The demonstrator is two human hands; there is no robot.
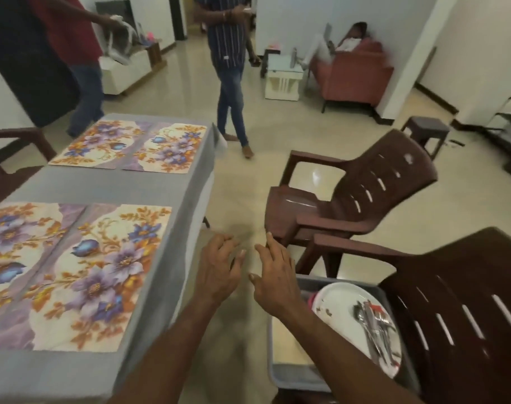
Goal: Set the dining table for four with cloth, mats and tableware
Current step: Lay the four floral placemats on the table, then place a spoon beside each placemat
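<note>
Both hands hang in the air over the floor, in the gap between the table and the chairs. The left hand has its fingers loosely spread and a little bent, holding nothing. The right hand is just beside it, fingers spread and nearly straight, also holding nothing; it is above the near corner of the tub.

The table is covered with a grey cloth. Four flowered mats lie flat on it in two pairs: near left mat, near right mat, far left mat, far right mat. Each pair lies edge to edge.

The grey tub sits on the seat of the near chair. Inside it is a white plate, perhaps the top of a stack, with a bundle of cutlery lying on it. A far chair stands beyond, turned away from the table
</note>
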